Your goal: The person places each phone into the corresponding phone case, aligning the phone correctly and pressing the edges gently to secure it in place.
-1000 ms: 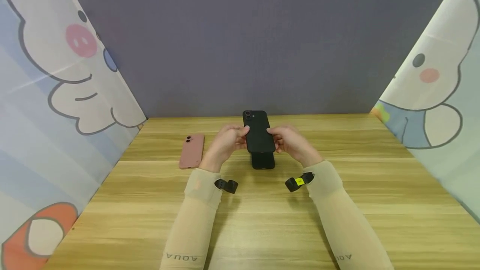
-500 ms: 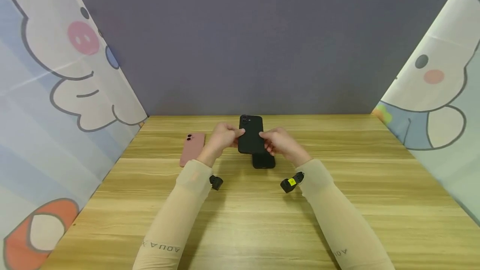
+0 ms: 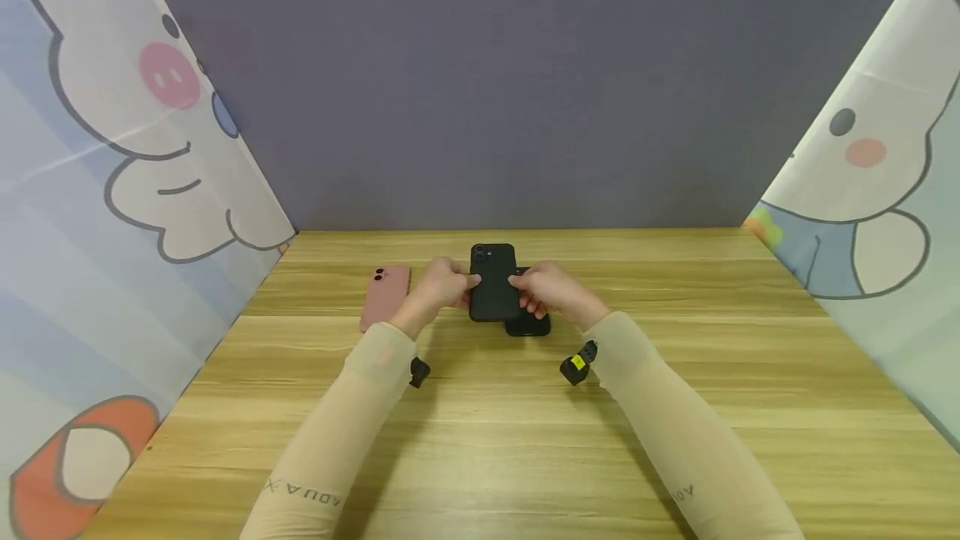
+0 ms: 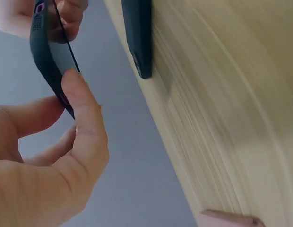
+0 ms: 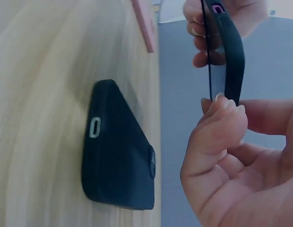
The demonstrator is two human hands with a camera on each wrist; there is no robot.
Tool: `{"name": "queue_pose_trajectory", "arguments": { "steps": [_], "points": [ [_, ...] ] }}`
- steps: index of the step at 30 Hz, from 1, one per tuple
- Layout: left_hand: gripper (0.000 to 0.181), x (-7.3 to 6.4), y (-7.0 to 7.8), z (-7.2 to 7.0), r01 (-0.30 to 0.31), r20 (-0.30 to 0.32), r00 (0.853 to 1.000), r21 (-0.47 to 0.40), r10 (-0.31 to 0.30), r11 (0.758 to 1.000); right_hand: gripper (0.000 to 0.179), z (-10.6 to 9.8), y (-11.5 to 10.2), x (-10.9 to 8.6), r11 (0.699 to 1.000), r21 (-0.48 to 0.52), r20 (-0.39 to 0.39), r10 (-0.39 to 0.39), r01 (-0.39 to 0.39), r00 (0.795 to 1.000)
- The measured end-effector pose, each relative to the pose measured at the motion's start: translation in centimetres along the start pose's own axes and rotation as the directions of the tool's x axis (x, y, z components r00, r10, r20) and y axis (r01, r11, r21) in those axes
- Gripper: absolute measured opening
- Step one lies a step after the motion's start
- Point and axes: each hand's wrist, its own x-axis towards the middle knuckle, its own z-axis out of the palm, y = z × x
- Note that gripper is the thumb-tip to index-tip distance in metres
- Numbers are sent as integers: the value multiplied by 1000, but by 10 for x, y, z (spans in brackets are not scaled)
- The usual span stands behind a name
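Between both hands is a black phone in a dark case [image 3: 493, 292], its back with two camera lenses turned up toward the head camera. The left hand [image 3: 444, 285] pinches its left long edge between thumb and fingers; the right hand [image 3: 557, 290] pinches the right one. In the right wrist view, the held phone [image 5: 235, 56] is raised off the table, with its glossy screen side facing down. A second black phone [image 3: 531, 325] lies flat below and slightly right, partly hidden by the held one and the right hand. Its port end [image 5: 95, 127] shows in the right wrist view.
A pink phone [image 3: 384, 298] lies back up on the wooden table [image 3: 510, 432], just left of the left hand. A grey panel [image 3: 495, 90] stands behind the table. Printed cartoon sheets [image 3: 67, 273] flank both sides.
Both hands have carried the held black phone left and nearer, lowering it from over the second black phone to its left side. The other two phones have stayed in place.
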Motion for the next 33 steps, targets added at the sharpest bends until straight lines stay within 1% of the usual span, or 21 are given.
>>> {"name": "queue_pose_trajectory", "arguments": {
  "steps": [4,7,10,16,20,24,26,29,33],
  "points": [
    [15,5,-3,-3,30,-2,1000,48,-30,998,36,4,0,5,999,-36,11,35,-35,999],
    [16,7,-5,-5,53,1,999,69,-53,996,38,7,0,9,997,-62,8,51,-51,999],
    [14,9,-7,-6,58,5,998,93,-59,994,38,10,0,12,996,-69,1,60,-60,998],
    [15,11,-14,-6,84,-18,996,158,-83,984,36,19,0,20,995,-84,-9,61,-62,998],
    [18,11,-16,-8,103,-24,995,168,-100,980,35,26,0,25,992,-104,-30,64,-66,998],
    [17,14,-18,-10,121,-24,993,205,-119,971,33,35,2,29,988,-139,-44,66,-72,997],
    [16,15,-20,-11,135,-35,991,231,-130,964,32,40,1,30,985,-159,-47,64,-71,997],
    [16,17,-25,-11,161,-67,987,262,-148,952,33,48,0,30,980,-185,-55,64,-73,996],
    [19,18,-30,-10,193,-104,980,272,-171,943,39,55,1,30,969,-232,-68,67,-81,995]
  ]
}}
